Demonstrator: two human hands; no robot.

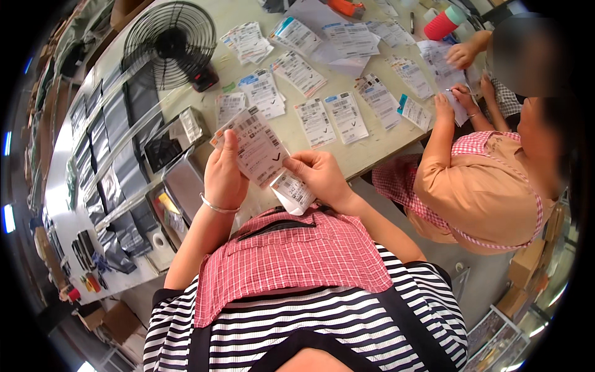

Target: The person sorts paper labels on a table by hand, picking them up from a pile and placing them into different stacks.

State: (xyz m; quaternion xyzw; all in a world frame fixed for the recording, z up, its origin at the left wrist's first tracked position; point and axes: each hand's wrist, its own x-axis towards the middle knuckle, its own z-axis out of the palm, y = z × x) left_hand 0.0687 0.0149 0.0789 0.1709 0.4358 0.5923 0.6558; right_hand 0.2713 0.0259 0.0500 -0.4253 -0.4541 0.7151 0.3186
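My left hand [224, 175] is closed on a stack of shipping labels [257, 146], its thumb pressed over the upper left edge. The labels are white, printed with barcodes, and a black check mark shows near the lower right corner. My right hand [321, 178] pinches the stack's lower right edge between thumb and fingers. Below those fingers hangs a smaller white label [292, 193], bent downward over my checked apron [291, 248]. Whether it is joined to the stack I cannot tell. A bracelet circles my left wrist.
Several label piles [347, 118] lie on the pale table [381, 152] ahead. A black fan [170, 43] stands at the far left, with dark plastic bags [118, 142] and a metal box [186, 127] nearby. At right, a co-worker [483, 180] writes on paper beside another person. A red cup [439, 28] stands behind.
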